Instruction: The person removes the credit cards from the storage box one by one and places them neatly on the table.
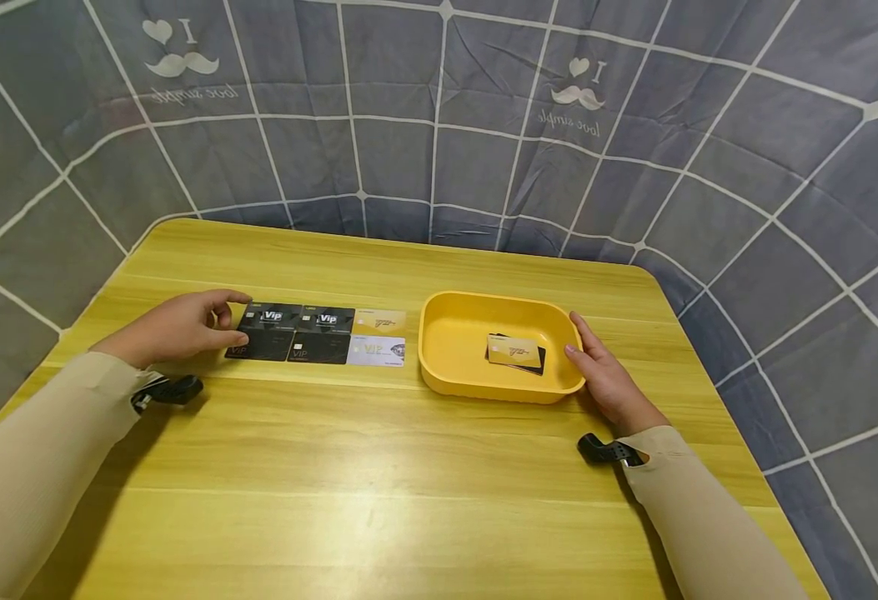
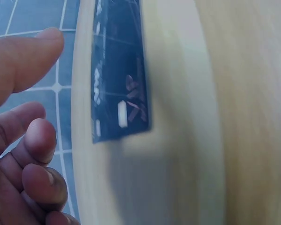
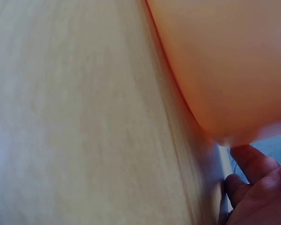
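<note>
Several cards lie flat in two rows of three. At the left end are a black Vip card (image 1: 270,317) above a plain black VIP card (image 1: 258,345); a gold card (image 1: 381,322) and a silver card (image 1: 375,351) form the right end. My left hand (image 1: 176,327) is at that left end, forefinger at the upper card's corner and thumb at the lower card's edge, other fingers bent. In the left wrist view, its thumb and fingertips are spread apart. My right hand (image 1: 609,379) grips the right end of a yellow tray (image 1: 454,333), thumb over the rim.
Inside the tray, a gold card (image 1: 514,352) overlaps a black card (image 1: 541,363). A wooden table (image 1: 318,467) carries everything. Grey checked cloth (image 1: 393,158) hangs behind and around it. Each wrist wears a black strap (image 1: 609,450).
</note>
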`<state>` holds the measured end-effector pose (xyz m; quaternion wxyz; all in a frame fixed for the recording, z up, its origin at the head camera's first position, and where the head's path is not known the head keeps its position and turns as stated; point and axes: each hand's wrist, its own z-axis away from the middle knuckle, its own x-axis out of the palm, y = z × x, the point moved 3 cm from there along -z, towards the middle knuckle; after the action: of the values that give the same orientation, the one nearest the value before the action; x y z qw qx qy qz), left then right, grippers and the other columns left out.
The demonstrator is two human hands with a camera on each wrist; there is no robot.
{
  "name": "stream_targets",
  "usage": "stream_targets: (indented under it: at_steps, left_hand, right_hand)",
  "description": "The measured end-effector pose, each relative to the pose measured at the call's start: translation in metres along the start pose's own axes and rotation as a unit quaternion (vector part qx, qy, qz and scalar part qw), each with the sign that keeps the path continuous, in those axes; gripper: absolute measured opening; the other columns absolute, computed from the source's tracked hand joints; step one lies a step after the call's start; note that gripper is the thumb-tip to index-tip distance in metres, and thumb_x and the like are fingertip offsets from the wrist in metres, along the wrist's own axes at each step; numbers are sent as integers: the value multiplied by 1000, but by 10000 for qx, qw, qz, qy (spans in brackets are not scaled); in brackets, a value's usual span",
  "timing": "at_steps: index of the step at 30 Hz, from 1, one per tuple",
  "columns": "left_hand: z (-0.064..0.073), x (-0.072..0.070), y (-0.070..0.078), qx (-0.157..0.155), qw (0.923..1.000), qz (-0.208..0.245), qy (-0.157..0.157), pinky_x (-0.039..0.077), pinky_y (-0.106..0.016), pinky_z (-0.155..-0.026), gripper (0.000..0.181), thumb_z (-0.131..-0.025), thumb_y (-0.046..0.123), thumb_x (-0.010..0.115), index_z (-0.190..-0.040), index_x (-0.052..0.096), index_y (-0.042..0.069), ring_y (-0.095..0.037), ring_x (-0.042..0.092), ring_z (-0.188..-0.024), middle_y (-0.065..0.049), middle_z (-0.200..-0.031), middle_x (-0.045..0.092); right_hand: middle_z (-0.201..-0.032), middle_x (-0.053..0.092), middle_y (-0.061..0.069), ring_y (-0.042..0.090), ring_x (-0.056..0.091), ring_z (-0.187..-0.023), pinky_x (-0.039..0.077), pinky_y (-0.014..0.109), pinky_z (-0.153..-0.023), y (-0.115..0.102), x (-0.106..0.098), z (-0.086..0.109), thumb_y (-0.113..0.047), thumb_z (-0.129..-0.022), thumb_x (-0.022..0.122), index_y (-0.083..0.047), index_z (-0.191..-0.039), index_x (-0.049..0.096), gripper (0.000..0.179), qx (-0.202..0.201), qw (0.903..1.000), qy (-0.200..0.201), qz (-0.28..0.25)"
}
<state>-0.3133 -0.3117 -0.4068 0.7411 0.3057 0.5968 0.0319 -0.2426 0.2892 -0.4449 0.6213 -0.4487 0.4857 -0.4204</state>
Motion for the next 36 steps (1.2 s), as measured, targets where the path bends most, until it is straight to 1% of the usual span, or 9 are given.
stream_targets:
  at_steps: [6, 10, 14, 16, 18, 22, 28, 32, 36]
  left_hand:
    - [-7, -3, 17, 47, 9999, 106, -22, 40, -35, -71, 73, -98, 35, 76, -154, 45, 0, -18, 48, -73, -7, -100, 57]
    - [-13, -6, 35, 159, 9996, 235, 0, 41, -36, -71, 70, -100, 33, 74, -156, 44, 3, -18, 48, -71, -7, -100, 57]
    - [-21, -8, 53, 298, 9991, 274, 102, 42, -36, -70, 66, -100, 33, 73, -155, 47, 7, -19, 49, -70, -7, -99, 57]
    - [-26, -7, 62, 392, 9987, 300, 91, 42, -36, -68, 66, -101, 35, 73, -154, 47, 8, -19, 49, -68, -7, -98, 58]
    - [-31, -5, 72, 491, 9982, 353, 51, 42, -36, -65, 66, -101, 37, 72, -155, 47, 7, -18, 47, -65, -7, -99, 57]
    - [-40, 0, 91, 724, 9965, 425, -32, 42, -37, -68, 67, -101, 39, 72, -154, 48, 7, -18, 47, -64, -7, -99, 58]
    - [-57, 9, 116, 942, 9944, 481, -75, 41, -36, -66, 65, -100, 40, 73, -153, 50, 12, -15, 41, -60, -5, -98, 58]
    - [-66, 13, 133, 1153, 9919, 518, -114, 39, -34, -64, 63, -100, 40, 73, -153, 51, 12, -16, 40, -62, -6, -99, 59]
    - [-76, 20, 149, 1270, 9904, 512, -215, 39, -35, -66, 63, -99, 39, 74, -152, 52, 13, -19, 44, -67, -5, -98, 59]
  right_hand:
    - [-179, -5, 3, 35, 12, -164, 45, 7, -99, -1, 0, 1, -24, -116, 38, -28, -170, -3, 68, 15, 10000, 8, 31]
    - [-179, -5, 3, 35, 13, -163, 46, 8, -98, -2, -1, 0, -25, -116, 38, -29, -170, -3, 69, 55, 10000, -1, -4]
    - [-179, -4, 2, 33, 14, -164, 46, 9, -99, -3, -2, 0, -26, -115, 39, -34, -170, -1, 68, 120, 9999, -12, 10]
    - [-179, -5, 1, 33, 13, -164, 45, 9, -100, -4, -3, -1, -26, -115, 39, -37, -170, -1, 68, 142, 9999, -21, 18]
    - [-179, -5, 1, 33, 13, -164, 45, 9, -101, -5, -3, -1, -26, -115, 39, -37, -169, -1, 68, 155, 9999, -24, 23]
    - [-179, -4, 2, 33, 14, -164, 45, 10, -101, -6, -4, -2, -26, -115, 39, -35, -170, -1, 68, 149, 9999, -18, 63]
    - [-179, -4, 2, 33, 15, -164, 45, 10, -101, -5, -5, -3, -27, -115, 40, -34, -170, -2, 69, 155, 9998, 0, 145]
    - [-179, -3, 2, 33, 16, -163, 45, 11, -102, -5, -6, -4, -27, -115, 40, -34, -170, -1, 69, 160, 9998, 11, 152]
    - [-179, -3, 1, 33, 16, -163, 46, 13, -102, -5, -6, -5, -28, -115, 41, -33, -170, -2, 69, 179, 9997, 19, 172]
